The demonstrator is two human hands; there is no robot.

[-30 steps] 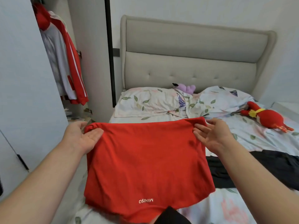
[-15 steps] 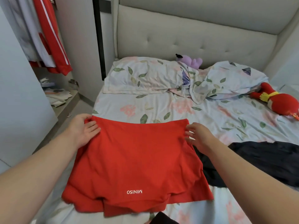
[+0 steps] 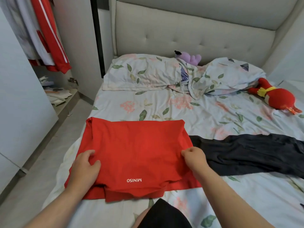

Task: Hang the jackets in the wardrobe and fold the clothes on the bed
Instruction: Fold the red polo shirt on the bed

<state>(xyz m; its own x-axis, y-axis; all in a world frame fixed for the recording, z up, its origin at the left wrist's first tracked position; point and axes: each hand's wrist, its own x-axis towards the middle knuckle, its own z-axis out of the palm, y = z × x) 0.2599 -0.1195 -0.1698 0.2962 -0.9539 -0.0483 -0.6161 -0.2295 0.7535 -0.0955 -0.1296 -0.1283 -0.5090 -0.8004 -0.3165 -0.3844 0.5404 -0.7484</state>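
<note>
Left hand (image 3: 85, 168) grip: closed on the left edge of the red garment (image 3: 136, 150), thumb laid on top.
Right hand (image 3: 194, 160) grip: fingers curled tight at the right edge; fabric seems to be pinched, though the fingertips are hidden.
Red garment: laid folded flat on the bed (image 3: 181, 109), near its left side.
Black garment (image 3: 256, 155): spread on the sheet, touched by the red garment's right side.
Jacket (image 3: 49, 38): red-and-white, hung at far left.

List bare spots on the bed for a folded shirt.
The sheet is bare in the band between the pillows and the shirt's far edge, and in the near right corner below the black garment. Crowded: the black garment meets the shirt's right side; the pillows and purple plush fill the head end; the red plush lies far right.
</note>
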